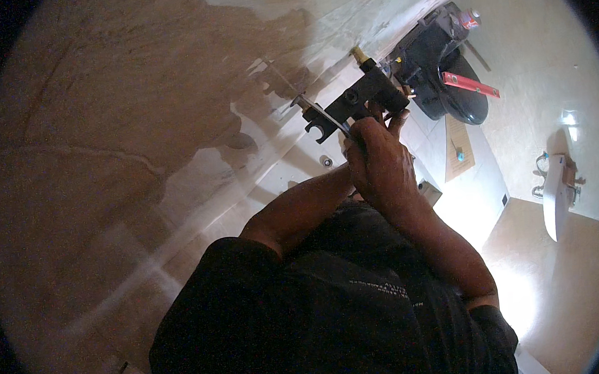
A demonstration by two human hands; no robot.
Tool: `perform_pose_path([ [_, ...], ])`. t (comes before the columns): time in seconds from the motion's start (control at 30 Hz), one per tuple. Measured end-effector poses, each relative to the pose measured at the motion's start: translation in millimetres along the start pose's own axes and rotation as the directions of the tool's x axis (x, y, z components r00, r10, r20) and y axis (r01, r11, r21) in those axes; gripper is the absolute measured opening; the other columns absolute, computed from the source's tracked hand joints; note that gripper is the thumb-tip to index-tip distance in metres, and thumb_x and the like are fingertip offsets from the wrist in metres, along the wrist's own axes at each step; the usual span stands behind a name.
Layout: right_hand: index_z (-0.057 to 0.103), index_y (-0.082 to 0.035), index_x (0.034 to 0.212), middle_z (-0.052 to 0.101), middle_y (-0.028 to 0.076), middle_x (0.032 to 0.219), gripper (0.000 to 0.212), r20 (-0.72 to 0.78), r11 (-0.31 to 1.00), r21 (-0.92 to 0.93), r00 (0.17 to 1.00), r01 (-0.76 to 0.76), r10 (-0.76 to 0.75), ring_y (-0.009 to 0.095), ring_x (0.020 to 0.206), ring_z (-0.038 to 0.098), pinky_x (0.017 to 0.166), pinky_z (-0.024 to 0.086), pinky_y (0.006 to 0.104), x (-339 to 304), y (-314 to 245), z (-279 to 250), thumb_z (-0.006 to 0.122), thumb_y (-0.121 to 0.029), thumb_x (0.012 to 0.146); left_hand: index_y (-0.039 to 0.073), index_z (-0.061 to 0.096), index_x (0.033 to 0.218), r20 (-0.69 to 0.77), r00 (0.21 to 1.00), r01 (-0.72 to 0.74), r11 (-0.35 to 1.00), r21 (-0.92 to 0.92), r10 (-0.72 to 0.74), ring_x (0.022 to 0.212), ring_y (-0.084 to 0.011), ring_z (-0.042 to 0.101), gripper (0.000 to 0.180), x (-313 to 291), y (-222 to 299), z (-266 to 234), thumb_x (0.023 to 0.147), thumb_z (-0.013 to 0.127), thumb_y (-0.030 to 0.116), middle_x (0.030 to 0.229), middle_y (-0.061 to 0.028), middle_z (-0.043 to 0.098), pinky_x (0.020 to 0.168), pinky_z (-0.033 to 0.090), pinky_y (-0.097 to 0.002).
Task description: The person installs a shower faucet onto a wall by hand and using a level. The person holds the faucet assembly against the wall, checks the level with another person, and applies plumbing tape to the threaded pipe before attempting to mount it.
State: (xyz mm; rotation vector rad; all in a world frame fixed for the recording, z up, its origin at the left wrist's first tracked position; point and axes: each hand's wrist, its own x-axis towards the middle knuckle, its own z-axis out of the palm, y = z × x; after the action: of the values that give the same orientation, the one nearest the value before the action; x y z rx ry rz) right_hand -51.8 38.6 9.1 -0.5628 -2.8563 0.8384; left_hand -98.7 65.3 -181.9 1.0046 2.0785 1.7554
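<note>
Shirt [328, 303]: black, nearest, filling the lower middle.
Right hand [388, 160]: closed around a metal tool [325, 115].
Left hand [352, 171]: mostly hidden behind the right; cannot tell its grip.
Fitting [354, 100]: black, just beyond the hands, fingers at its underside, brass stub [359, 55] at its top.
Level [471, 84]: red, across the black toilet [437, 66].
Sink [556, 197]: white, far right.

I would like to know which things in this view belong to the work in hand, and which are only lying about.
Seemingly part of the work:
metal tool, in the right hand
black fitting with its brass-coloured end

Apparently just lying about:
red level, across the black toilet
can
brown sheet
</note>
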Motion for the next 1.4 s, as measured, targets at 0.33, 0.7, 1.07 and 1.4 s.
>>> perform_pose_path([
  [0.33, 0.058, -0.003, 0.105, 0.067, 0.023, 0.099, 0.015, -0.042, 0.999, 0.047, 0.999, -0.024, 0.026, 0.041, 0.091, 0.068, 0.079, 0.053, 0.0493, -2.5, -4.2, 4.6, 0.06, -0.009, 0.092, 0.007, 0.048, 0.13, 0.033, 0.999, -0.023, 1.0, 0.004, 0.023, 0.121, -0.0271, 0.051, 0.053, -9.5, 0.1, -6.0, 0.091, 0.071, 0.033, 0.124, -0.0156, 0.051, 0.097, 0.044, -0.0409],
  [0.7, 0.059, -0.004, 0.107, 0.068, 0.023, 0.099, 0.016, -0.06, 0.997, 0.049, 0.996, -0.06, 0.063, 0.041, 0.091, 0.069, 0.079, 0.054, 0.0487, -6.8, -2.8, 6.4, 0.06, -0.008, 0.091, 0.006, 0.049, 0.129, 0.048, 0.998, -0.041, 0.999, 0.004, 0.04, 0.12, -0.0275, 0.052, 0.052, -14.3, 0.8, -2.9, 0.09, 0.071, 0.032, 0.123, -0.0158, 0.052, 0.095, 0.044, -0.0416],
  [1.07, 0.06, -0.005, 0.107, 0.069, 0.021, 0.098, 0.015, -0.077, 0.998, 0.015, 0.995, -0.059, 0.06, 0.041, 0.09, 0.069, 0.078, 0.053, 0.0492, -2.4, -3.5, 6.4, 0.061, -0.01, 0.092, 0.006, 0.049, 0.129, 0.056, 0.997, -0.055, 0.998, 0.015, 0.054, 0.118, -0.0279, 0.053, 0.051, -12.8, -2.7, -2.7, 0.09, 0.071, 0.031, 0.122, -0.0159, 0.053, 0.094, 0.044, -0.0423],
  [1.4, 0.06, -0.006, 0.104, 0.069, 0.021, 0.096, 0.015, -0.105, 0.996, -0.061, 0.993, -0.061, 0.054, 0.04, 0.088, 0.069, 0.076, 0.052, 0.0504, 0.9, -5.5, 5.3, 0.06, -0.014, 0.092, 0.005, 0.05, 0.128, 0.076, 0.995, -0.072, 0.997, 0.025, 0.069, 0.116, -0.0283, 0.054, 0.05, -13.5, -3.7, 0.7, 0.089, 0.071, 0.03, 0.121, -0.0161, 0.054, 0.092, 0.045, -0.0429],
])
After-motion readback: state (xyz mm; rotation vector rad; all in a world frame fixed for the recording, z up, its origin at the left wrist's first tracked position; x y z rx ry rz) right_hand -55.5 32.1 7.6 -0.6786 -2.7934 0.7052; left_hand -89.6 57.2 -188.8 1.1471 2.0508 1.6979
